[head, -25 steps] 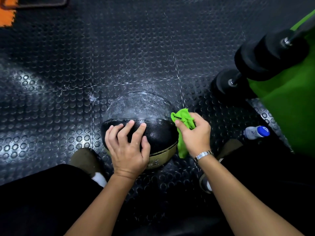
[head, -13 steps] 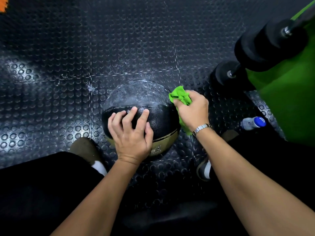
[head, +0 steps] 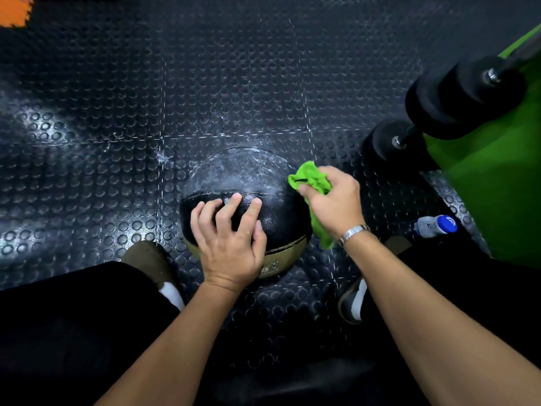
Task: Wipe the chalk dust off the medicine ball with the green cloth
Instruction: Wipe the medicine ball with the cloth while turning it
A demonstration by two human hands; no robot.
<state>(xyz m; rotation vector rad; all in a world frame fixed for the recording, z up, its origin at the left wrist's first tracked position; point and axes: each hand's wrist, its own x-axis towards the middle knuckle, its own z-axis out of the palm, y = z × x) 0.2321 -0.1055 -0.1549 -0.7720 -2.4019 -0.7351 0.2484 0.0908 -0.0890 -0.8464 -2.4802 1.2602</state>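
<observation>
Medicine ball [head: 243, 177] on the studded floor [head: 117, 200], left hand [head: 231, 247] spread flat on its near side, right hand [head: 336, 206] clutching the green cloth [head: 311, 177] at its right edge. Push hard and it could roll, smearing chalk.

I'm looking down at a black studded rubber floor [head: 234, 83], with an orange tile [head: 11, 11] showing in the far left corner. On the right, black weights [head: 456, 95] are sitting at the edge of a green mat [head: 497, 200], and a small blue-capped bottle [head: 436, 226] is lying beside that mat.
</observation>
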